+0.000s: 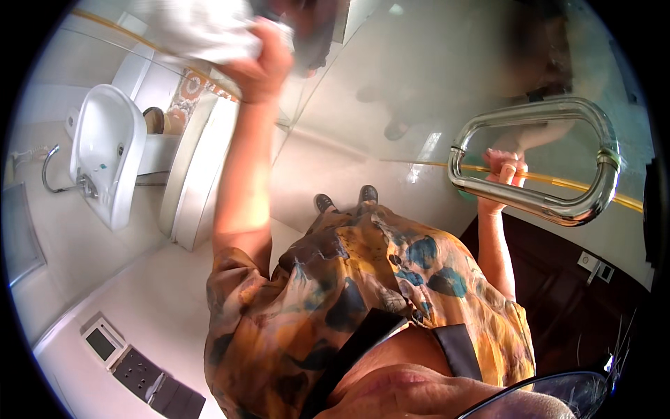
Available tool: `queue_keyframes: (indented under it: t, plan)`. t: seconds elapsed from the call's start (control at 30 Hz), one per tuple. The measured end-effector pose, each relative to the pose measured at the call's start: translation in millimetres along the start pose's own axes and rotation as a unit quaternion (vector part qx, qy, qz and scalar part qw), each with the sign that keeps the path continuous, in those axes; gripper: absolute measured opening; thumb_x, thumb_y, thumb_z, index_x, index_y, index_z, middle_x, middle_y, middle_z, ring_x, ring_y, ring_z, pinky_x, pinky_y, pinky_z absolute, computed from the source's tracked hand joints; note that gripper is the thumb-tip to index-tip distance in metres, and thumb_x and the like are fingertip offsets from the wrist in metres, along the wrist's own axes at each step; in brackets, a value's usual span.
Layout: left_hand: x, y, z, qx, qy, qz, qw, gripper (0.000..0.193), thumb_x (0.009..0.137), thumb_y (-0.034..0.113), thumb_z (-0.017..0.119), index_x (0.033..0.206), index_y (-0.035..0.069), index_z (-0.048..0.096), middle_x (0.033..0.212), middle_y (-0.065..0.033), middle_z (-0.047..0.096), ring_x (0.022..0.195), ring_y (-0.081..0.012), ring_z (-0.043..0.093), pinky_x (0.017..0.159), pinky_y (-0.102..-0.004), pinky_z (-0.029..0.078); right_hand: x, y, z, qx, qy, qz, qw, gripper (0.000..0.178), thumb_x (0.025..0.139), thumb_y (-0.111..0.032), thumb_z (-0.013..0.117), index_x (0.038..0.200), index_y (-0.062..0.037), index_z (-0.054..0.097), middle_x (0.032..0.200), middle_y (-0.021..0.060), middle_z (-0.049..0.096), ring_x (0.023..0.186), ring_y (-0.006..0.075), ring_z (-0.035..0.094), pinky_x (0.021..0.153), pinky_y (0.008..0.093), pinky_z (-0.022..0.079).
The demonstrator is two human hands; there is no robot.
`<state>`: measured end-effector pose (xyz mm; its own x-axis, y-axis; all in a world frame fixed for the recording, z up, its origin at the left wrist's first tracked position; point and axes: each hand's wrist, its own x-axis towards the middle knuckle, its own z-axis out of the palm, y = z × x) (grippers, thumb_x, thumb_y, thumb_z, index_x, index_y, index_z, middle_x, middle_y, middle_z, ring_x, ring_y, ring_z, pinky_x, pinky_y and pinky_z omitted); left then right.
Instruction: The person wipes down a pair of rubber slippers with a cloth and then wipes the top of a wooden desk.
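Observation:
My left hand point(267, 61) is raised at the upper left, its fingers closed on a white cloth point(199, 31) that is smeared by motion. The cloth is up against or close to a glass panel; whether it touches cannot be told. Over on the right, my right hand point(504, 178) is curled at the yellow-trimmed edge of a glass door point(412, 91), just beyond a shiny looped metal handle point(537, 201). Its fingers appear to grip that edge, partly covered by the handle. A blurred green patch shows beside this hand through the handle. Reflections appear in the glass.
At the left is a white washbasin point(129, 150) with a metal tap point(85, 185). Below it, a wall panel and dark sockets point(136, 370) are mounted. A dark brown door point(558, 293) and a white switch point(587, 261) are at the right. My shoes stand on pale floor.

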<state>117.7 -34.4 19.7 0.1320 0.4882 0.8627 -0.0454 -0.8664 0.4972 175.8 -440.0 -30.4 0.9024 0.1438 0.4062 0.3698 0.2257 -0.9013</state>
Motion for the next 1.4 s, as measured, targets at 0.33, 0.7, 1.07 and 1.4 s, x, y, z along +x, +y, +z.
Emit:
queue_keyframes:
  t: [0.33,0.7,1.07,1.4]
  plan:
    - [-72.5,35.4,-0.6,0.018,-0.142,0.314,0.939,0.03,0.088,0.034,0.051,0.118,0.032,0.055,0.133,-0.0046,0.045,0.129,-0.0355,0.031,0.105,-0.0466,0.023,3.7,-7.3,15.0,-0.046,-0.001,-0.006,0.999,0.009,0.089,-0.014,0.043,0.087,-0.0057,0.04,0.084,0.0125,0.057,0.08,0.0213,0.056,0.071,0.0361,0.052]
    - [64.1,96.4,11.7,-0.07,0.112,0.057,0.99,0.021,0.086,0.014,0.046,0.098,-0.001,0.053,0.099,-0.0157,0.058,0.089,-0.0256,0.054,0.085,-0.0347,0.041,0.8,-15.5,17.5,-0.027,0.017,0.006,0.999,0.01,0.086,-0.006,0.043,0.079,0.0012,0.048,0.082,0.0152,0.058,0.075,0.0233,0.058,0.068,0.0373,0.054]
    - [-126.6,117.1,-47.3,-0.165,-0.27,-0.005,0.949,0.015,0.078,0.01,0.059,0.091,0.013,0.066,0.104,-0.0038,0.062,0.116,-0.0291,0.042,0.092,-0.0359,0.038,-13.8,-34.5,68.4,0.109,-0.165,0.014,0.98,0.003,0.09,-0.003,0.049,0.088,-0.0024,0.046,0.092,0.0121,0.06,0.082,0.0185,0.057,0.079,0.031,0.046]
    - [-54.6,164.2,-93.1,-0.399,0.056,-0.382,0.832,0.043,0.093,0.036,0.041,0.123,0.005,0.046,0.121,-0.0109,0.051,0.108,-0.0235,0.052,0.092,-0.0365,0.044,0.2,-42.8,63.8,-0.081,-0.224,-0.071,0.969,0.022,0.081,-0.01,0.063,0.091,-0.0071,0.044,0.082,0.0098,0.062,0.072,0.0287,0.062,0.062,0.0354,0.049]
